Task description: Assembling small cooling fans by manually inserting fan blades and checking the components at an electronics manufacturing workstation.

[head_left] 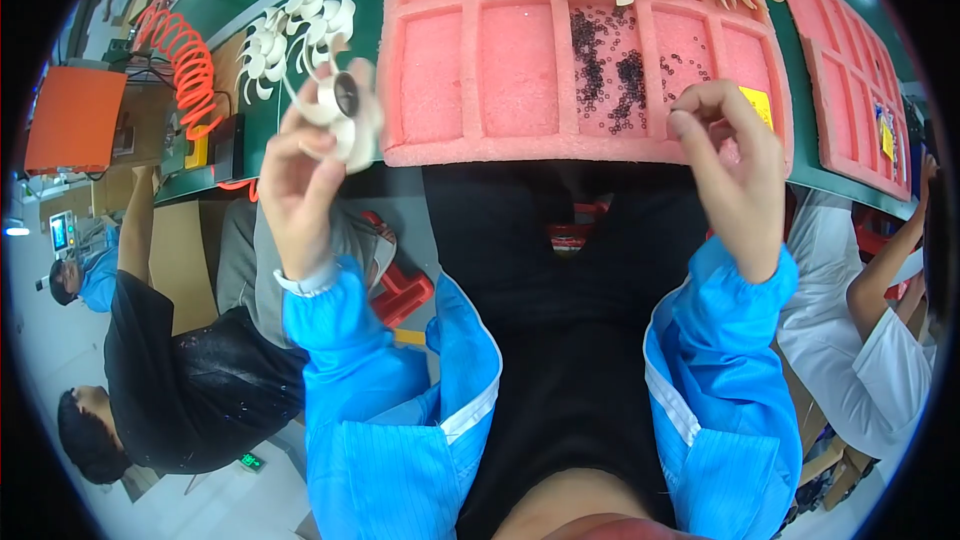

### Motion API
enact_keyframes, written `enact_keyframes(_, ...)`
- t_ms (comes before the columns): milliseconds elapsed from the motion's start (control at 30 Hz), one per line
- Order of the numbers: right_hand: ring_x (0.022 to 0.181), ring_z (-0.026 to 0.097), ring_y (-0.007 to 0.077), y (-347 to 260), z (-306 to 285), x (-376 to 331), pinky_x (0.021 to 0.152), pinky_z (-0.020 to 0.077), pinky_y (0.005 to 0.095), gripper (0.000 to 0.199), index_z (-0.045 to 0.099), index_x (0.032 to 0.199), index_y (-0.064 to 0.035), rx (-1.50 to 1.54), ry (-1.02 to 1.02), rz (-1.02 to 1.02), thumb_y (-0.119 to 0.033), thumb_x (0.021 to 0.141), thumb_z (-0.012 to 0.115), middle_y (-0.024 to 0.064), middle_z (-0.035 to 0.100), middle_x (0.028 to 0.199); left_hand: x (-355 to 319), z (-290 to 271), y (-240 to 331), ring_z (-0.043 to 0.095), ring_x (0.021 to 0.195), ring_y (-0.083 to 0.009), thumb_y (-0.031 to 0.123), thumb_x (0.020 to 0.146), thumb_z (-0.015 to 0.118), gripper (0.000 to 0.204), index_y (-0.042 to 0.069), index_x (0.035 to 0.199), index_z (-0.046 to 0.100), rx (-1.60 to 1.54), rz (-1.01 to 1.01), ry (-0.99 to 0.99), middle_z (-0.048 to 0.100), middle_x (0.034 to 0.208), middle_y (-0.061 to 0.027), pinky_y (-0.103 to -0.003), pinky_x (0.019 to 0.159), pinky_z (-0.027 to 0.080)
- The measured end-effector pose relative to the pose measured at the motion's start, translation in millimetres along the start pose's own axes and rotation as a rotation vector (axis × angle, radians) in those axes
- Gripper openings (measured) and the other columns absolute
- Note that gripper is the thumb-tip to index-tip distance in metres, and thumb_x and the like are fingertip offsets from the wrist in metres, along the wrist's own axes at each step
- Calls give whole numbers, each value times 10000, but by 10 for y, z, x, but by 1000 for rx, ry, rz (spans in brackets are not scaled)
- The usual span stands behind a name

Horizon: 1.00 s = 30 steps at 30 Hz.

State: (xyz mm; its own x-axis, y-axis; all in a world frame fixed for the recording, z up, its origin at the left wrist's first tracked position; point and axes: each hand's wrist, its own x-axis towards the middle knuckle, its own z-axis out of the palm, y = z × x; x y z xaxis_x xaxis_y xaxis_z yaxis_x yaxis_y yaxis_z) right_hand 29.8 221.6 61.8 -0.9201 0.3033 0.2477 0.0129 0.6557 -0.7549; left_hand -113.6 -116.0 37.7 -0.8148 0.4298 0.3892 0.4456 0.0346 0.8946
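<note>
Step in hand, as judged: handling one white fan wheel (pixel 352 145), probably for ring fitting. The left hand (pixel 299 188) grips it above the desk (pixel 370 15), just beside the left edge of the pink tray (pixel 422 152). The right hand (pixel 738 162), well apart, hovers by the tray's right front corner, fingers curled; whether it pinches one of the black rings (pixel 630 75) cannot be told. The next move likely calls for fine fingertip placement. Wheel: curved blades, dark round centre, motion-blurred.
</note>
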Motion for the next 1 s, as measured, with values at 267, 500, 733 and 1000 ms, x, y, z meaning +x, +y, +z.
enact_keyframes(267, 762, 635, 216, -491, 532, -295, 678, 498, 309, 206, 681, 961, -39, 472, 27, -150, 37, 795, 776, 85, 677, 899, -525, 1100, 276, 483, 1347, -533, 337, 806, 875, 403, 98, 1015, 626, -760, -63, -28, 431, 1464, -394, -647, 1079, 427)
enact_keyframes(500, 743, 619, 222, -382, 507, -381, 673, 487, 303, 182, 698, 880, -38, 442, 26, -195, 32, 752, 806, 79, 681, 888, -643, 1248, 265, 470, 1342, -567, 233, 793, 889, 332, 91, 1014, 685, -700, 101, -20, 415, 1477, -387, -651, 1087, 413)
enact_keyframes(733, 711, 604, 195, -232, 396, -436, 654, 461, 275, 156, 702, 856, -27, 635, -163, -2, 4, 743, 804, 76, 679, 850, -732, 1280, 342, 514, 1308, -555, 166, 758, 902, 289, 84, 988, 749, -338, 222, -83, 485, 1416, -367, -604, 1036, 472)
enact_keyframes(1000, 703, 617, 200, -147, 375, -539, 599, 473, 315, 96, 703, 799, -17, 572, -346, 76, -13, 742, 779, 81, 647, 768, -548, 1042, 556, 676, 1100, -399, 235, 668, 943, 470, 68, 1046, 718, 66, 227, -361, 637, 1249, -262, -452, 938, 548)
